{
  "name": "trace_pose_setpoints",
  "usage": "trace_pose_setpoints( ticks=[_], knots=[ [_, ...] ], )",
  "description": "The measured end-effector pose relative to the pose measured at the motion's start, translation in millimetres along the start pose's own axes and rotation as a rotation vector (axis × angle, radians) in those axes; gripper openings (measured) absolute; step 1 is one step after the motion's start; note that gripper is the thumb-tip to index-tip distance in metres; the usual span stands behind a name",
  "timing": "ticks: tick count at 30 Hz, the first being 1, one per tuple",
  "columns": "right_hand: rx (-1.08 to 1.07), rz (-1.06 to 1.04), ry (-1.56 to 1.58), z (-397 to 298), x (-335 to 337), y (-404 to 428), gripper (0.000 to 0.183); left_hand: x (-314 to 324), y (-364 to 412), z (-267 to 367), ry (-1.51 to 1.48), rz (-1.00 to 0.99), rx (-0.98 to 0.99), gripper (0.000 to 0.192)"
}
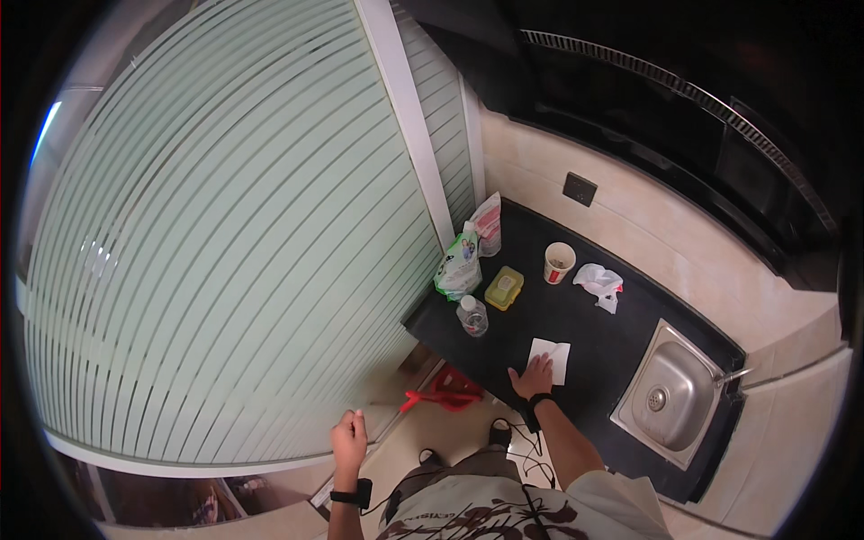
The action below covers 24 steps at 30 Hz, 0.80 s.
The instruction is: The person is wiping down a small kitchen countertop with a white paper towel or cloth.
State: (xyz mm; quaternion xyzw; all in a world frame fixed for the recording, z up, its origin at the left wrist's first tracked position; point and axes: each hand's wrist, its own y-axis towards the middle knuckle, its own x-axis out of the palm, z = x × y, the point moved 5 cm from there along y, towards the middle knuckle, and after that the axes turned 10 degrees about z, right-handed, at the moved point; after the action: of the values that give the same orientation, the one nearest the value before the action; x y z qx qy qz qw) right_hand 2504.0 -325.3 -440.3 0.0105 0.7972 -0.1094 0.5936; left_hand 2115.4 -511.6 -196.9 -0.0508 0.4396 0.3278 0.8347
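Observation:
My right hand (534,378) rests with spread fingers on a folded white paper sheet or napkin (559,358) lying on the black countertop (499,351). Away from the counter, my left hand (349,437) is raised beside the striped glass partition, fingers curled, with nothing visible in it. A clear plastic bottle with a white cap (474,320) stands near the counter's left end. Behind it are a green-and-white spouted pouch (461,267) and a yellow-green plastic box (504,289). A paper cup (559,263) and a crumpled white plastic bag (599,282) are farther back.
A stainless steel sink (682,398) is set in the counter's right part. The striped glass partition (236,236) fills the left side. Below the counter, a red plastic dustpan (455,388) lies on the floor. A pink-and-white bag (489,223) stands in the back corner under a wall socket (580,190).

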Motion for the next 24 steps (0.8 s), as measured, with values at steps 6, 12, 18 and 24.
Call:
trace_pose_setpoints(
  ticks=[6,12,18,24],
  knots=[
    [0.083,0.066,-0.031,32,1,-67,0.099,-11,9,-27,-0.104,-0.081,0.073,0.04],
    [0.132,-0.03,-0.091,15,4,-95,0.106,-72,12,-89,-0.108,-0.042,0.147,0.037],
    [0.069,0.196,0.008,-4,3,-55,0.105,-96,-3,-104,-0.157,-0.054,0.195,0.032],
    [-0.071,0.293,0.318,-41,-90,-106,0.086,-113,-19,-124,-0.164,-0.091,0.143,0.029]
  ],
)
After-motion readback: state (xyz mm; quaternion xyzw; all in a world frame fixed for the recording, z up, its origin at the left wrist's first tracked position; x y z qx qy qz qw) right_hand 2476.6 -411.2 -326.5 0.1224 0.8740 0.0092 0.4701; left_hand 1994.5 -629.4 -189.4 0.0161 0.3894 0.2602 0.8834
